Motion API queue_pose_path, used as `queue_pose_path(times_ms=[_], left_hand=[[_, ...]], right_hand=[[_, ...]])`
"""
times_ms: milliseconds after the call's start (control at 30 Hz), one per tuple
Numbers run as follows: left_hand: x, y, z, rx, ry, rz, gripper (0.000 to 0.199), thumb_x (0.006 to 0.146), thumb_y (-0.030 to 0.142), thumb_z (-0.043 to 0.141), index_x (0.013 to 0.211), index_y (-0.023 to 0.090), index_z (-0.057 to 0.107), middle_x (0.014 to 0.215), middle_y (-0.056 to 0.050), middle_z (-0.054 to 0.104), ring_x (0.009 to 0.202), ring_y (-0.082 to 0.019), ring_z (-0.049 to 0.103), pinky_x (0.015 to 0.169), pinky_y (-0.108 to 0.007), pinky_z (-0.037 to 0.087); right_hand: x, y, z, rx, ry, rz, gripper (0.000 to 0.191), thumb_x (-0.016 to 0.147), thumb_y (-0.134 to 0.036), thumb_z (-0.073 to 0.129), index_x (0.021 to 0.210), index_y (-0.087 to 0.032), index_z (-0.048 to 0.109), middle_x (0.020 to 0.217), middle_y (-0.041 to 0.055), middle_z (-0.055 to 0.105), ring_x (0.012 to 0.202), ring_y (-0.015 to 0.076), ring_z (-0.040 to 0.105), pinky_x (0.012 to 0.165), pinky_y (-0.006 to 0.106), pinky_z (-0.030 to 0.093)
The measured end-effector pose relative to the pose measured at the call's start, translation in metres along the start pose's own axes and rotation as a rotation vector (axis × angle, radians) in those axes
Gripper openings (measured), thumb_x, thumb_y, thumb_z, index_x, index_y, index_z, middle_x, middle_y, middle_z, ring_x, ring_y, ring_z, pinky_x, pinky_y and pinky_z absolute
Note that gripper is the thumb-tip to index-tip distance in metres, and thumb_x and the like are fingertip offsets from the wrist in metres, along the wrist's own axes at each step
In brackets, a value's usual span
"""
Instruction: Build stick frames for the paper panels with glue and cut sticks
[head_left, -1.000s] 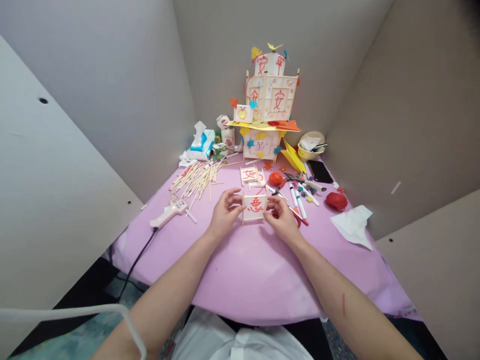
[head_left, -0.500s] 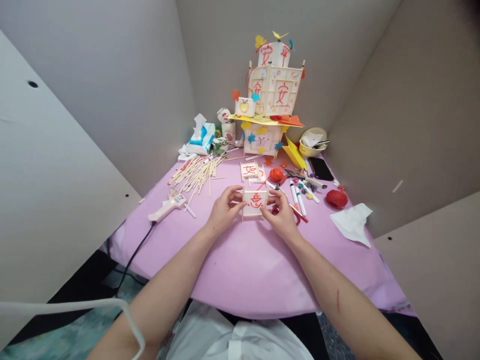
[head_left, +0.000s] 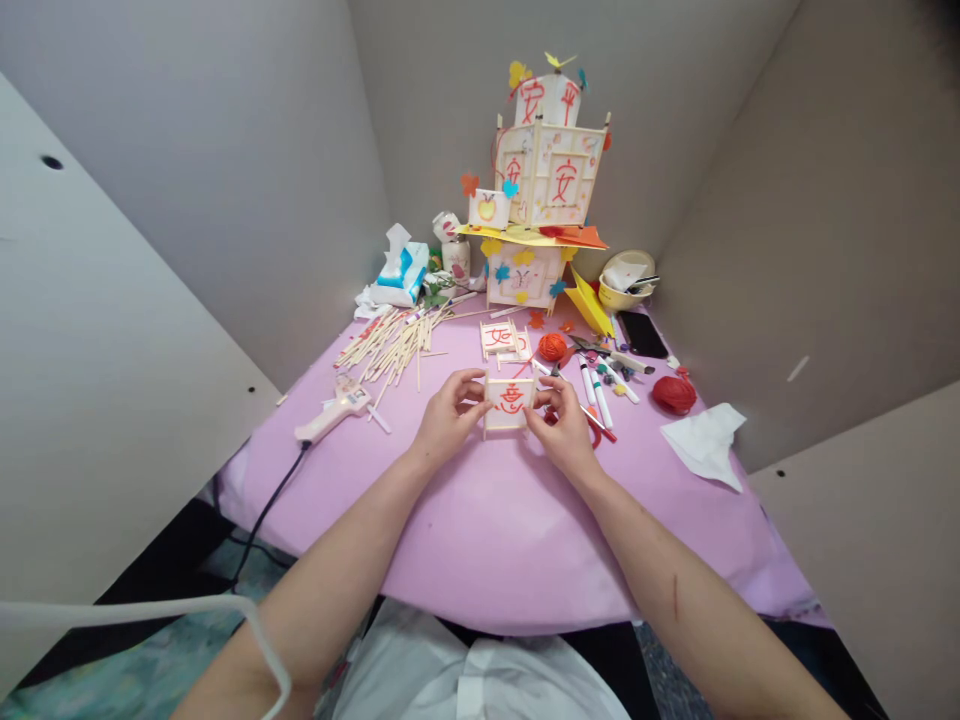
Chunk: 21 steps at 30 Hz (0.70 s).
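Note:
Between my hands is a small white panel framed with wooden sticks, a red written character on its face. My left hand pinches its left edge, thumb in front. On the right edge, my right hand grips it with thumb and fingers. Just beyond lie similar framed panels, one overlapping another, with red marks. A ball of orange-red yarn sits behind my right hand. Red-handled scissors are partly hidden beside that hand.
A tall decorated paper-and-stick lantern stands at the back. Loose wooden sticks and a corded glue gun lie left. On the right are markers, red yarn, a phone, a tissue and a yellow bowl.
My right thumb has shifted slightly on the panel's front. Both hands keep their hold, and the camera view has moved a little.

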<state>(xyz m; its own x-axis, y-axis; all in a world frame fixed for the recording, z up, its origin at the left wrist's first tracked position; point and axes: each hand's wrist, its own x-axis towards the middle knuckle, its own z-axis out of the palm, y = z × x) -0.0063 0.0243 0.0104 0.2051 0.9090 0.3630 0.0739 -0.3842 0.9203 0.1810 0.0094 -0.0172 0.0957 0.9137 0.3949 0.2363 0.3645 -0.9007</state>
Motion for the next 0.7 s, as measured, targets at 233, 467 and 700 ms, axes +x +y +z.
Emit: queue_pose_path(times_ms=[233, 467, 700], left_hand=[[-0.0009, -0.0032, -0.0001, 0.01, -0.007, 0.001, 0.041, 0.077, 0.021, 0.063, 0.116, 0.021, 0.049, 0.09, -0.003, 0.064, 0.086, -0.015, 0.063, 0.075, -0.028, 0.051], [0.0002, -0.0042, -0.0013, 0.007, -0.008, 0.002, 0.041, 0.078, 0.022, 0.063, 0.116, 0.021, 0.049, 0.089, -0.003, 0.063, 0.086, -0.015, 0.063, 0.074, -0.028, 0.052], [-0.0013, -0.0052, -0.0012, 0.012, -0.006, 0.009, 0.04, 0.078, 0.022, 0.062, 0.116, 0.021, 0.05, 0.09, -0.003, 0.064, 0.086, -0.015, 0.063, 0.074, -0.028, 0.052]], right_hand=[[0.0033, 0.0031, 0.0053, 0.069, 0.025, 0.037, 0.045, 0.073, -0.021, 0.06, 0.114, -0.022, 0.041, 0.073, -0.0043, 0.056, 0.066, 0.0119, 0.052, 0.06, 0.024, 0.037], [0.0002, -0.0001, 0.002, 0.08, -0.036, 0.036, 0.052, 0.072, -0.017, 0.06, 0.119, -0.024, 0.039, 0.082, -0.002, 0.059, 0.071, 0.0124, 0.053, 0.061, 0.024, 0.038], [0.0015, 0.0007, 0.0046, 0.08, -0.011, 0.031, 0.048, 0.071, -0.017, 0.06, 0.115, -0.023, 0.041, 0.079, -0.0028, 0.059, 0.066, 0.0115, 0.052, 0.058, 0.024, 0.037]])
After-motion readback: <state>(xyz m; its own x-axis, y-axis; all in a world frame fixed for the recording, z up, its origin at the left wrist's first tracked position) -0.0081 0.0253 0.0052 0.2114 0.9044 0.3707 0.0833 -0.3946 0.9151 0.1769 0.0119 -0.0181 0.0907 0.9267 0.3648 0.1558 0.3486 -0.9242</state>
